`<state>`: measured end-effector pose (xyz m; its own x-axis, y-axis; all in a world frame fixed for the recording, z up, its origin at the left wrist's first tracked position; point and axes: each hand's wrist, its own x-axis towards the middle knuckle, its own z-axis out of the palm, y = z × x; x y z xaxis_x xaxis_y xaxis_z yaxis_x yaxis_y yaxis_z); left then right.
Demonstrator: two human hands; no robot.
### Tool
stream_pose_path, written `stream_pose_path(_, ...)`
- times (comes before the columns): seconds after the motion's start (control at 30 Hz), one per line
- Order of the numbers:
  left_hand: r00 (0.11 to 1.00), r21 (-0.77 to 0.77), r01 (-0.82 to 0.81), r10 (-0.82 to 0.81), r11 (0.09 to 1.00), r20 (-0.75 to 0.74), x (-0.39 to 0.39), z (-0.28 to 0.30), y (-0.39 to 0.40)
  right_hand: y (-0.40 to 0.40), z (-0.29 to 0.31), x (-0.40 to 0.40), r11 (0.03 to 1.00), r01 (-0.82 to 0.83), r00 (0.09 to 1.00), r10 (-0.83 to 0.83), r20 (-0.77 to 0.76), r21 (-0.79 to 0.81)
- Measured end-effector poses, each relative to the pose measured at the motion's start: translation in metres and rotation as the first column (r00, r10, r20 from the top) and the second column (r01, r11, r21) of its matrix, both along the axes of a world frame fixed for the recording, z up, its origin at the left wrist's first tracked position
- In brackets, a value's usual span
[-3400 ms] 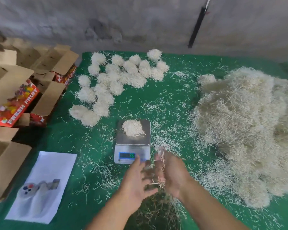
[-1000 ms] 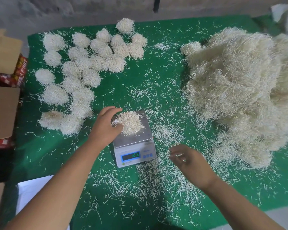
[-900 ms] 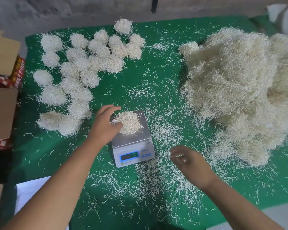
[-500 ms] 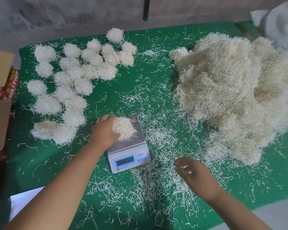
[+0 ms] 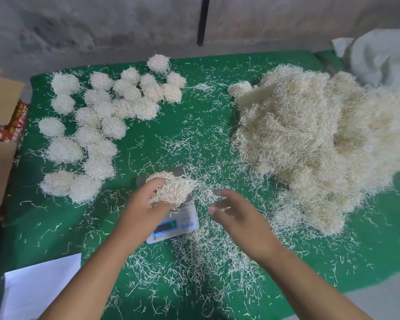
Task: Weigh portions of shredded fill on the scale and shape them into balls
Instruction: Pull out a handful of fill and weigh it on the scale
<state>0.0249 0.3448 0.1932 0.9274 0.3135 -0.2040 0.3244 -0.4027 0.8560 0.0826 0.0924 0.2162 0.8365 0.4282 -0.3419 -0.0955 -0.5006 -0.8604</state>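
Portion (image 5: 173, 190) | left hand (image 5: 146, 204) grips | long axis left-right | over scale (image 5: 183, 218)

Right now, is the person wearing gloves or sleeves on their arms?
No. Both hands are bare: the left hand and right hand have no gloves, rings or watch in view, and both forearms are uncovered, with no sleeves showing.

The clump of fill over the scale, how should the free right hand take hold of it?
Judging by its pose, cup the clump of fill on its bare right side, coming in from the right. The left hand already holds its left and underside above the scale, and loose strands trail rightward. A wide, curled-finger grip by the right hand should gather those for balling.
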Motion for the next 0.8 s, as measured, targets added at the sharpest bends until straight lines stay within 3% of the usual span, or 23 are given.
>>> stream_pose_path(0.13, 0.988, -0.210, 0.116, -0.135, 0.971, -0.076, -0.025, 0.017, -0.047, 0.023, 0.019, 0.000, 0.995, -0.030, 0.999, 0.034, -0.035, 0.100)
stream_pose_path(0.3, 0.978, -0.392, 0.112, -0.171, 0.913, -0.119, -0.033, 0.024, -0.077, 0.004, 0.021, 0.000, 0.985, 0.019, 0.999, -0.026, 0.037, 0.173)
stream_pose_path(0.47, 0.998, -0.423, -0.054, 0.030, 0.904, -0.064, -0.024, 0.029, -0.113, -0.034, 0.024, 0.011, 0.975, -0.021, 0.998, 0.034, -0.053, 0.220)
stream_pose_path(0.63, 0.963, -0.448, -0.266, 0.255, 0.854, -0.086, -0.019, 0.035, -0.152, -0.072, 0.023, 0.028, 0.943, -0.037, 0.984, 0.093, -0.153, 0.332)
stream_pose_path(0.73, 0.937, -0.487, -0.342, 0.331, 0.804, -0.111, -0.010, 0.040, -0.178, -0.098, 0.022, 0.038, 0.948, -0.087, 0.974, 0.146, -0.175, 0.306)
stream_pose_path(0.8, 0.929, -0.445, -0.364, 0.350, 0.818, -0.117, -0.005, 0.042, -0.194, -0.116, 0.019, 0.044, 0.943, -0.085, 0.950, 0.174, -0.259, 0.322)
